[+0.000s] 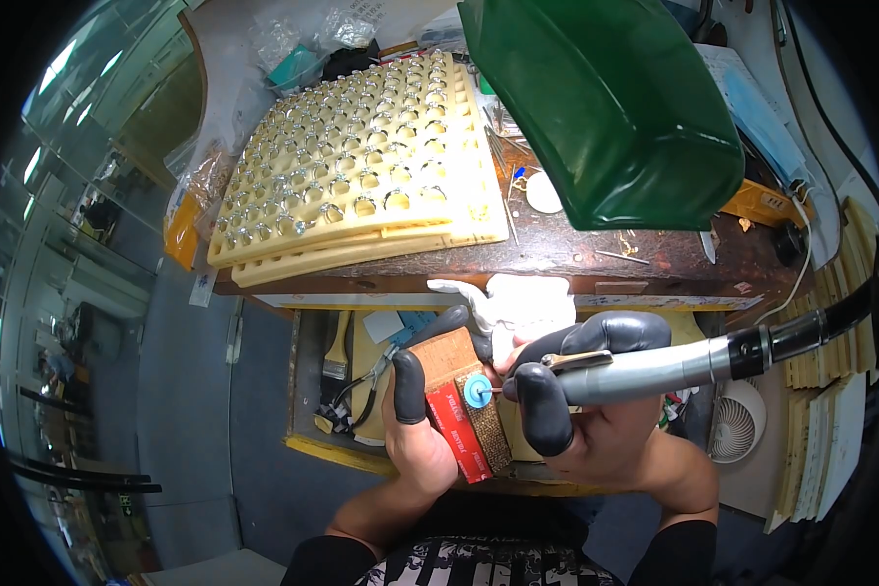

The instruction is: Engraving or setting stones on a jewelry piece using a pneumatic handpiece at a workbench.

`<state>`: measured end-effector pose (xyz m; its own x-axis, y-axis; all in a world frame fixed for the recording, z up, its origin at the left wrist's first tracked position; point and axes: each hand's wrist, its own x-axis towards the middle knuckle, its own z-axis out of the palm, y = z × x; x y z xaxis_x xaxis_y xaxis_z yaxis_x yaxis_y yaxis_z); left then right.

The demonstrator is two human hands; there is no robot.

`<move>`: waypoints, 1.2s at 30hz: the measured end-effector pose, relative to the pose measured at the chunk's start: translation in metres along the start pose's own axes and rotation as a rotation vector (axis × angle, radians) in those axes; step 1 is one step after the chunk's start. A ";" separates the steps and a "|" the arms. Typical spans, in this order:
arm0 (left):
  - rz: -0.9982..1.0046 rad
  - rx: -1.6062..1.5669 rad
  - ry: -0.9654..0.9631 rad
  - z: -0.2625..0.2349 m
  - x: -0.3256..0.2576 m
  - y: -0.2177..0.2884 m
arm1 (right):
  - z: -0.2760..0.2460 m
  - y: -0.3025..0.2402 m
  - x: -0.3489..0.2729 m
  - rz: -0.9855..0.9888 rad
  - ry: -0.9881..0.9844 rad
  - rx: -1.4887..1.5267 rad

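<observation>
A cluttered wooden desk (557,256) stood under a green lamp shade (606,98), with a shallow drawer tray (308,391) pulled out below its front edge. Over that tray the left hand (420,430), its thumb and one finger capped in dark rubber, had its grip closed around a small wooden block with a red side (464,415), held tilted. The right hand (596,430), likewise capped on two fingers, had its grip closed around a grey rotary handpiece (654,371), whose one small blue disc (477,393) touched the block's top face.

Judging from this, the work would go best with light, even pressure, the disc kept flat to the face and both hands braced against each other so the tool cannot skip.

Two stacked cream trays (361,176) lay on the desk, the upper one filled with rows of metal rings, too many to count surely. One pair of pliers (366,386) and one brush (337,352) lay in the drawer; one small white fan (737,420) sat at the right.
</observation>
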<state>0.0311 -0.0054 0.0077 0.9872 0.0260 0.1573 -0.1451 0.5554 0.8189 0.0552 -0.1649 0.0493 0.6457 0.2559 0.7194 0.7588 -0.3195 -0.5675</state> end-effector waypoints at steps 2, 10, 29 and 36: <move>0.005 -0.001 -0.009 0.000 0.000 0.000 | 0.000 0.000 0.000 0.009 0.003 0.031; -0.002 -0.008 -0.015 0.001 0.000 0.002 | -0.002 -0.002 0.001 0.028 -0.014 0.026; 0.027 0.014 -0.028 -0.001 0.001 0.001 | 0.000 -0.003 0.002 0.009 0.024 -0.021; 0.000 -0.012 0.031 -0.003 0.000 -0.001 | 0.000 -0.001 0.001 0.033 -0.009 0.055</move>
<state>0.0310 -0.0033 0.0050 0.9888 0.0517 0.1398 -0.1444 0.5651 0.8123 0.0548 -0.1643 0.0509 0.6713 0.2540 0.6963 0.7402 -0.2772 -0.6126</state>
